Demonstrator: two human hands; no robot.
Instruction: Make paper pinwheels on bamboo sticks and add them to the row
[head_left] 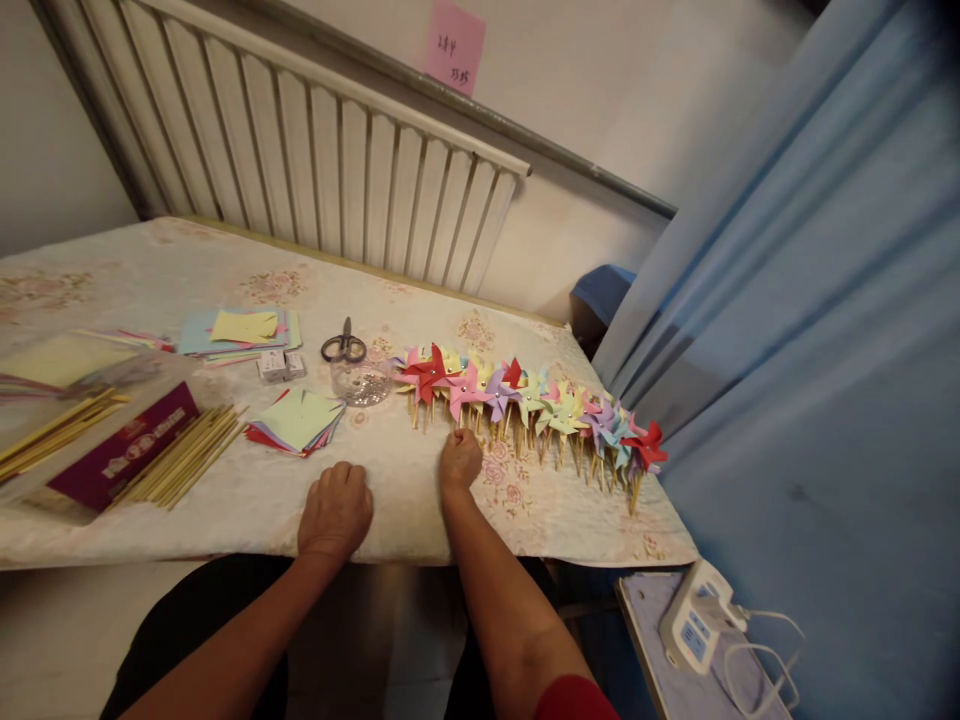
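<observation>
My left hand point(337, 508) rests on the cloth near the table's front edge, fingers curled into a fist with nothing showing in it. Also closed is my right hand point(460, 462), set just below the stick ends of a pink pinwheel point(463, 388); no object is visible inside it. A long row of paper pinwheels point(559, 410) on thin sticks lies to the right, in red, pink, yellow, purple and blue. Beyond my left hand is a stack of square paper sheets point(300, 420). Black-handled scissors point(343, 345) lie behind a clear container of small metallic pieces point(363, 383).
Left on the floral tablecloth point(405, 500) are a bundle of sticks point(184, 455), a plastic bag with a purple label point(124, 450), more coloured paper point(244, 328) and small white boxes point(281, 366). A radiator point(330, 150) stands behind, a blue curtain point(810, 350) and power strip point(697, 620) at right.
</observation>
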